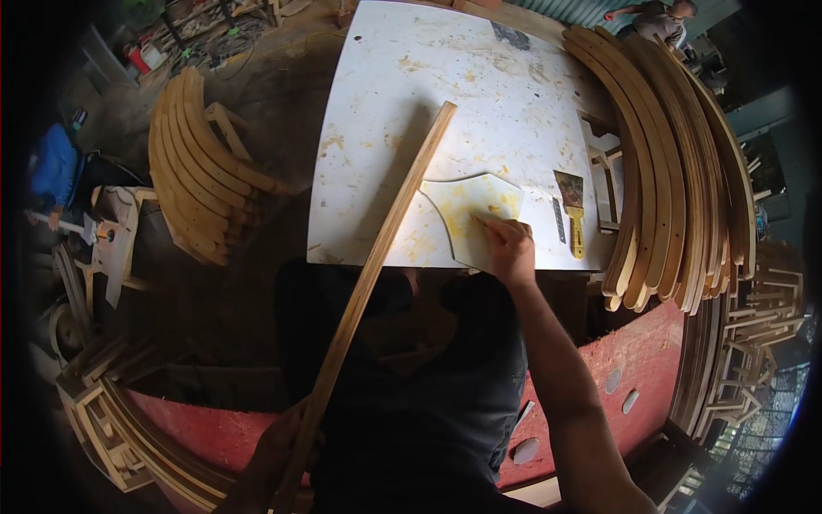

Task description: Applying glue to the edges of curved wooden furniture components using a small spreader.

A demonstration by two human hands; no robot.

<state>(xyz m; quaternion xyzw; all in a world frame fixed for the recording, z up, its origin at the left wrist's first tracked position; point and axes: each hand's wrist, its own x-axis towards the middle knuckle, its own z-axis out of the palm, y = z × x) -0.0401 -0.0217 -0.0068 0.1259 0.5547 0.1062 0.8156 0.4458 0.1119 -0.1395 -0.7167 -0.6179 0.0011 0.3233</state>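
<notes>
A long, narrow wooden strip [381, 257] slants up from my lap, its far end over the white tabletop [377, 86]. Low in the picture, my left hand [287, 437] is wrapped round the strip's near part, in shadow. My right hand [514, 250] is closed in a pinch over a pale, odd-shaped flat board [462, 206] smeared with yellow paste. Whatever sits between those fingertips is too small to name. Right of this board lie a putty knife [575, 214] with a yellow handle and a thin dark-and-light blade [559, 220].
Curved wooden slats [676, 163] are piled along the right side, and another stack [193, 171] stands left. A red board [634, 364] with grey oval pieces lies behind my right arm. One person in blue [53, 167] is far left; another [661, 24] is top right.
</notes>
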